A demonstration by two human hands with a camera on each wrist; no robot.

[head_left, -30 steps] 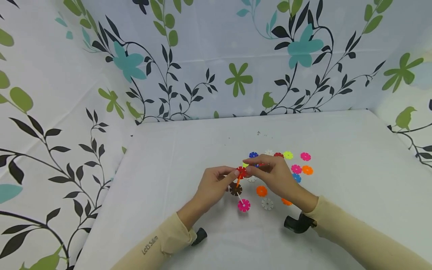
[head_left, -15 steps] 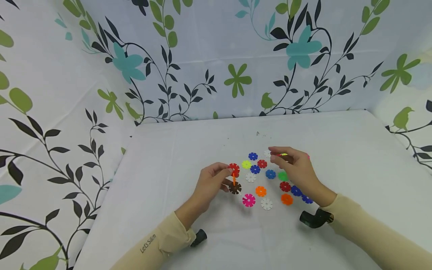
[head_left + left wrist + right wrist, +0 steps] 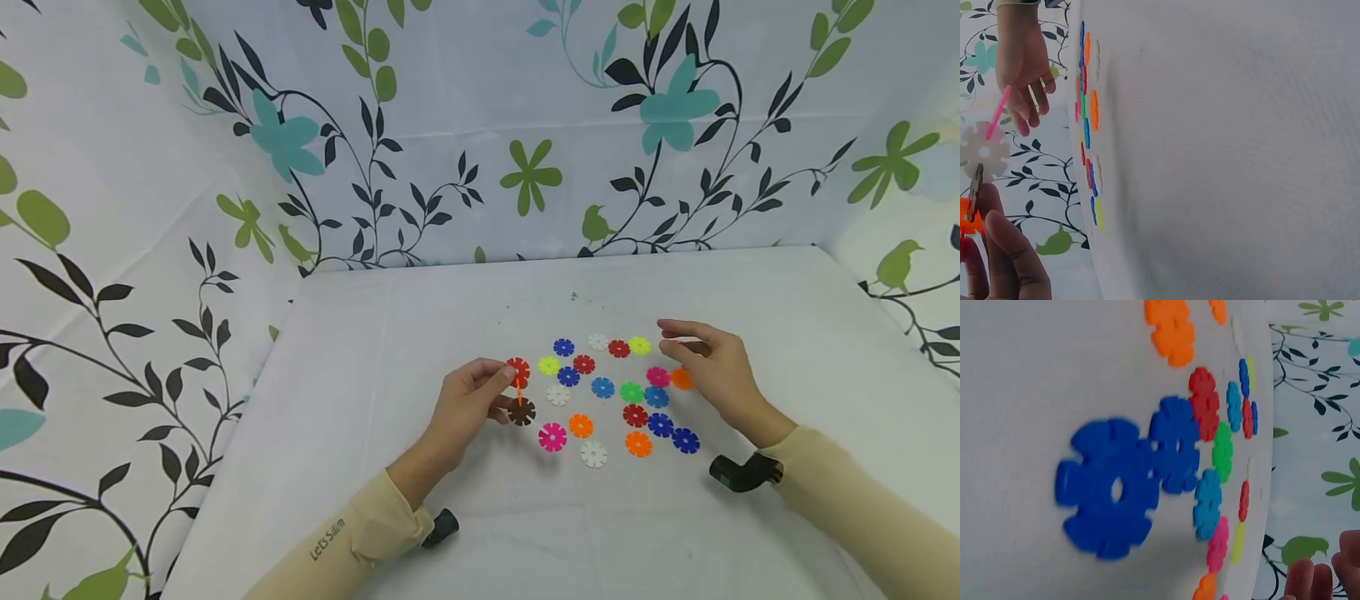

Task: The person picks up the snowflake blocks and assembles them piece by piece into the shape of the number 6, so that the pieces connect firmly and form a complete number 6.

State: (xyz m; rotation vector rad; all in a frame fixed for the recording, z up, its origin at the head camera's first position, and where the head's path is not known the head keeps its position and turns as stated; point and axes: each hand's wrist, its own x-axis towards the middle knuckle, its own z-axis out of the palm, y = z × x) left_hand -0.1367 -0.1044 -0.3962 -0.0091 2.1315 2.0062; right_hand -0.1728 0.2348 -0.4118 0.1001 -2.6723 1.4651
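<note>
My left hand [image 3: 467,404] pinches a chain of notched snowflake discs, held up over the table. In the head view its red disc [image 3: 517,371] is on top, followed by an edge-on orange disc [image 3: 519,392], a brown disc [image 3: 522,412] and a pink disc [image 3: 552,437]. The left wrist view also shows a white disc [image 3: 985,150] in the chain, between the brown and pink ones. My right hand [image 3: 720,375] hovers over the right end of the loose discs, thumb and fingers apart, nothing between them. Below it lies an orange disc [image 3: 682,379], partly hidden.
Loose discs of several colours lie flat on the white table [image 3: 375,350], among them a blue disc [image 3: 686,441], a green disc [image 3: 632,392] and a yellow disc [image 3: 640,345]. A patterned cloth [image 3: 450,125] rises behind the table.
My right hand has left the chain and moved right across the loose discs. The left hand has drawn slightly left, keeping its hold on the chain.
</note>
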